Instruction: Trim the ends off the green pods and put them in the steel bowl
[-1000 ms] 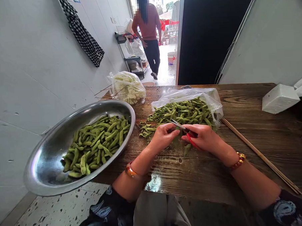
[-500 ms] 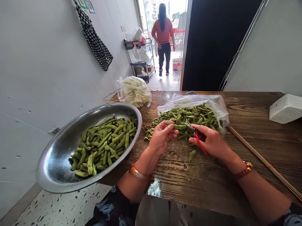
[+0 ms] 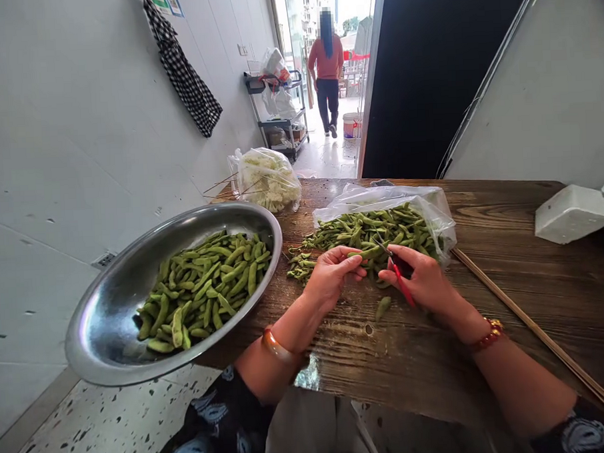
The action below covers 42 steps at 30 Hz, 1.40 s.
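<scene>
Head view: nearest me, the bare left hand (image 3: 334, 275), with an amber-coloured bangle (image 3: 276, 348) on its wrist, has its fingers pinched closed on one end of a slim green bean pod (image 3: 370, 253). The bare right hand (image 3: 420, 278), wearing a red-and-gold beaded bracelet (image 3: 487, 336), has its fingers wrapped around red-handled metal scissors (image 3: 401, 282); the blades are at the pod's other end, and I cannot tell how far apart they stand.

Below the hands, a loose green pod (image 3: 383, 308) lies on the dark brown wooden surface (image 3: 348, 368). To the left I see a wide, shiny steel bowl (image 3: 106, 322) bearing a heap of plump green pods (image 3: 205, 291). Thin wooden sticks (image 3: 531, 326) run along the right. Just past the hands, a pile of green pods (image 3: 367, 227) lies at the mouth of a clear plastic bag (image 3: 381, 195). A white block (image 3: 574, 214) sits at the far right.

Behind the bowl rests a clear bag of pale florets (image 3: 267, 180). Beyond, I see a grey tiered trolley (image 3: 282, 119), a pale bucket (image 3: 350, 126) and a person in a coral top (image 3: 327, 60) by the bright doorway.
</scene>
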Each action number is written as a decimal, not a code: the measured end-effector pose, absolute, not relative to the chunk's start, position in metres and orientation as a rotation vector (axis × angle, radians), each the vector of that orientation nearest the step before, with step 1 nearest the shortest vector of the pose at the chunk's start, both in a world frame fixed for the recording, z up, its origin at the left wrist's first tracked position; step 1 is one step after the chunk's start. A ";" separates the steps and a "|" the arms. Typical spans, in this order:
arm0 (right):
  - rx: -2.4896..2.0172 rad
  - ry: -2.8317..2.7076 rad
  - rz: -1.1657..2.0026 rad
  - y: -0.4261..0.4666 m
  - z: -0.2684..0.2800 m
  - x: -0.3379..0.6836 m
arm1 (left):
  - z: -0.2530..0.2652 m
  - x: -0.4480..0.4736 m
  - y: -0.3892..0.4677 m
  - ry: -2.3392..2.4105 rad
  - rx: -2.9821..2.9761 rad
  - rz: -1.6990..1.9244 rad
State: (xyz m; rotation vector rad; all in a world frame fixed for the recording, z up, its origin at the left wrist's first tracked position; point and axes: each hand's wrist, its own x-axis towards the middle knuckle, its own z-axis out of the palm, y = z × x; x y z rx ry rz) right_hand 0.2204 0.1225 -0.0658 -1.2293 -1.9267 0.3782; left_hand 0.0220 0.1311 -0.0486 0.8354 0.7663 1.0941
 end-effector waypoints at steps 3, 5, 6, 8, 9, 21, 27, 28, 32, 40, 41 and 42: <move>-1.228 -1.921 0.362 0.123 -0.063 0.221 | -0.048 0.022 0.132 0.767 0.853 1.108; -1.228 -1.927 0.350 0.122 -0.062 0.220 | -0.048 0.021 0.133 0.767 0.859 1.121; -1.232 -1.934 0.349 0.122 -0.062 0.220 | -0.047 0.020 0.134 0.771 0.862 1.125; -1.246 -1.952 0.350 0.122 -0.060 0.220 | -0.047 0.019 0.135 0.793 0.878 1.135; -1.251 -1.964 0.353 0.122 -0.060 0.219 | -0.047 0.019 0.135 0.810 0.891 1.144; -1.310 -2.042 0.395 0.120 -0.050 0.219 | -0.043 0.014 0.143 0.921 1.023 1.301; -1.406 -1.837 0.331 0.126 -0.048 0.230 | -0.041 0.013 0.146 0.902 1.097 1.142; -1.399 -1.841 0.328 0.127 -0.048 0.231 | -0.044 0.014 0.146 0.977 1.234 1.110; -1.355 -1.899 0.301 0.127 -0.052 0.228 | -0.057 0.019 0.147 1.291 1.961 0.940; -1.350 -1.938 0.276 0.125 -0.053 0.223 | -0.062 0.020 0.146 1.366 2.268 0.766; -1.344 -1.940 0.283 0.125 -0.053 0.223 | -0.060 0.020 0.146 1.334 2.214 0.824; -1.339 -1.942 0.292 0.124 -0.053 0.223 | -0.058 0.020 0.146 1.299 2.125 0.890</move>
